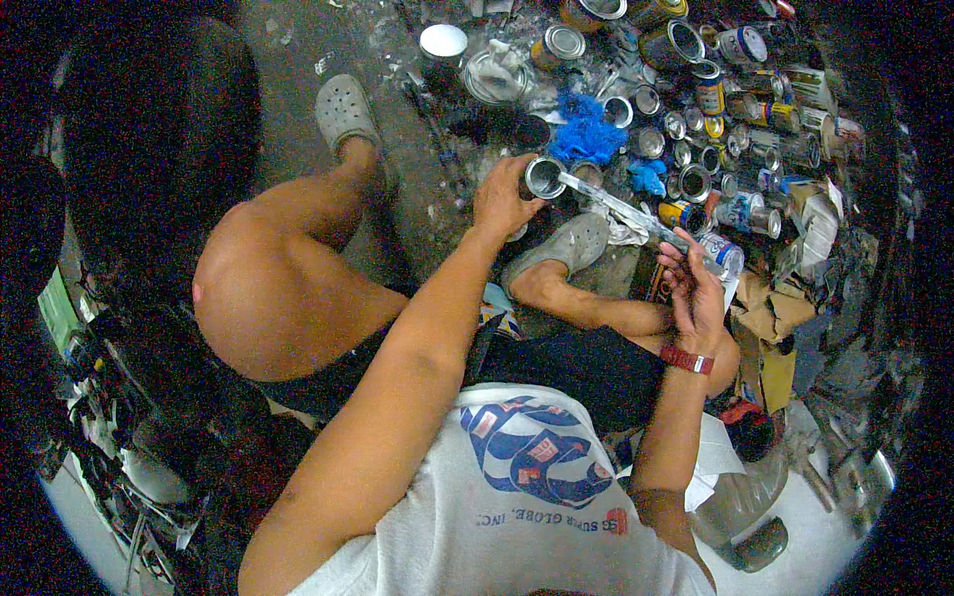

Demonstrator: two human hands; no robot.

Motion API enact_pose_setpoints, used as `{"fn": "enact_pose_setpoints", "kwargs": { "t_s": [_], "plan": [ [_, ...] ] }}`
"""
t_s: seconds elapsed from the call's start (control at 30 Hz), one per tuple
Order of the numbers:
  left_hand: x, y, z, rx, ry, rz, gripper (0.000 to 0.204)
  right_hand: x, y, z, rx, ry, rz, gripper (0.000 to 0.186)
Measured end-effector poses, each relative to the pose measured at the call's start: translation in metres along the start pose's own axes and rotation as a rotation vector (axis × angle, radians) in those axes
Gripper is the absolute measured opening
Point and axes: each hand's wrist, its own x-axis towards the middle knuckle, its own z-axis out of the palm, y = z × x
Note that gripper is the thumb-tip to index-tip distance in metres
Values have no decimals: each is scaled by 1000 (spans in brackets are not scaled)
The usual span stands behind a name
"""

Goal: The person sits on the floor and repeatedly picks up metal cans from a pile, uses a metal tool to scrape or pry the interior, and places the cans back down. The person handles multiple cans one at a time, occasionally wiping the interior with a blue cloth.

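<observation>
Floor [288, 109]: gray, stained, w/ whitish smears nr top ctr. Directly on it, upper R: dense cluster of metal cans [685, 45], some upright, others tipped on side. White-topped container [443, 42] at cluster's L edge. Crumpled bright-blue matl [586, 129] amid cans; smaller blue scrap [647, 177] just R/below. Torn brown cardboard [780, 310] R of ctr, below cans. 2 gray clogs [346, 109], worn, also on floor, well apart.

Left hand [508, 199] around an open can [531, 179], right hand [695, 288] holding a long pale stick [618, 208], cans [710, 91] clustered beyond
</observation>
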Motion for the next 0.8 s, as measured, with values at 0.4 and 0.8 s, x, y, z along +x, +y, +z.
{"fn": "enact_pose_setpoints", "kwargs": {
  "t_s": [0.4,0.8],
  "plan": [
    [11,-16,22,38,-80,-155,87,29,13,29,-148,62,97,47],
    [-28,-36,1,192,-172,-131,100,75,57,55,-325,50,70,45]
  ]
}}
